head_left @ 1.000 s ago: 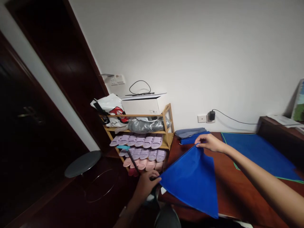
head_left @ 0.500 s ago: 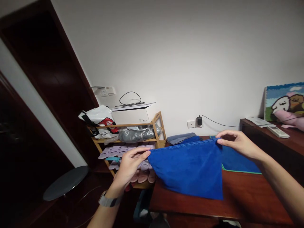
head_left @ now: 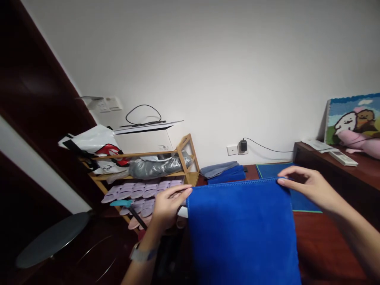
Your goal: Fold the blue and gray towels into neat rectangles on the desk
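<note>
A blue cloth with a stitched top edge hangs spread out in front of me, its lower end cut off by the bottom of the view. My left hand pinches its top left corner between thumb and fingers. At the top right corner, my right hand grips the hem the same way. A small white tag sticks out at the cloth's left edge. Behind it, folded blue and grey cloths lie on the wooden table. A blue mat with a green border lies partly hidden behind my right hand.
A wooden rack on the left holds purple slippers, a white box and a plastic bag. A round stool stands lower left. On the right, a cabinet carries a remote and a pink plush toy.
The cloth now hangs down much longer, past the bottom of the view, where before its lower edge showed above the table front. Both hands keep their corners. My view has turned slightly right.
</note>
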Demonstrator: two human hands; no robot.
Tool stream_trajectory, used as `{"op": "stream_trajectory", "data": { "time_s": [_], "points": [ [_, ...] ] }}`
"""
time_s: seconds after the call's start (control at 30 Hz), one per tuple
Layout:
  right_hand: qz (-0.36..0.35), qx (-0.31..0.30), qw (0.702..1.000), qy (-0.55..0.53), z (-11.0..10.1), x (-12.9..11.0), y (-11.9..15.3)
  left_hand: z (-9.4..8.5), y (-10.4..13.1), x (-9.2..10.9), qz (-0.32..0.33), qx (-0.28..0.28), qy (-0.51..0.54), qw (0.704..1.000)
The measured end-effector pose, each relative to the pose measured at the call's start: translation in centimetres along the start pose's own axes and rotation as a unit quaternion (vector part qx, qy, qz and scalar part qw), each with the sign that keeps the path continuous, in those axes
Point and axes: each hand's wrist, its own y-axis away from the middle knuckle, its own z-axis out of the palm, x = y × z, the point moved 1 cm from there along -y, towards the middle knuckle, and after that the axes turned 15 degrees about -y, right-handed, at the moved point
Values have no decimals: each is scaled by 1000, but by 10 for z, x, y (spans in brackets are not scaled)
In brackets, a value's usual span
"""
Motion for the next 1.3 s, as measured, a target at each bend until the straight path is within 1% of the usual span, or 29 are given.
{"op": "stream_trajectory", "data": {
  "time_s": [0.03,0.1,0.17,0.2,0.23,0.3,0.37,0.43,0.47,0.53,0.57,0.63,0.73,0.83,0.9,0.97,1.03,1.07,1.13,1.2,1.27,1.3],
  "points": [
    [17,-8,1000,-1,6,21,-14,20,-13,-17,-2,-24,9,1000],
    [48,-22,999,7,19,72,-43,63,-36,-51,-2,-61,3,998],
    [73,-10,996,58,36,128,-63,106,-50,-79,2,-64,-55,996],
    [77,13,992,101,46,154,-68,125,-52,-90,7,-58,-87,994],
    [75,33,987,140,56,179,-67,143,-50,-98,12,-54,-112,992],
    [66,44,979,189,80,221,-50,173,-33,-109,42,-73,-145,986],
    [55,6,972,229,105,251,-20,195,-5,-115,92,-124,-192,969],
    [50,-47,956,286,125,271,14,210,27,-121,139,-178,-266,937],
    [52,-72,945,315,132,278,29,216,42,-125,152,-199,-301,920],
    [65,-108,925,358,139,288,50,223,64,-134,157,-225,-345,898],
    [70,-120,917,375,140,291,57,226,71,-138,159,-232,-357,891],
    [80,-135,903,401,136,293,61,232,78,-145,160,-240,-368,884],
    [110,-150,882,433,127,290,57,238,73,-147,162,-256,-371,878],
    [153,-163,861,456,118,285,48,245,65,-143,168,-272,-377,870],
    [179,-161,855,460,115,283,39,249,60,-138,184,-264,-380,868],
    [179,-143,856,463,114,283,26,257,56,-131,208,-236,-376,872],
    [162,-119,859,470,118,285,13,270,51,-121,230,-207,-362,879],
    [159,-111,859,473,122,287,6,279,48,-115,239,-203,-353,882],
    [167,-110,855,478,129,296,-2,299,42,-107,248,-218,-339,881],
    [168,-124,851,482,133,308,-6,317,37,-104,243,-246,-333,877],
    [154,-140,847,488,132,319,-8,326,32,-108,225,-265,-336,875],
    [145,-150,847,489,130,323,-11,325,30,-111,210,-272,-342,875]
  ]
}}
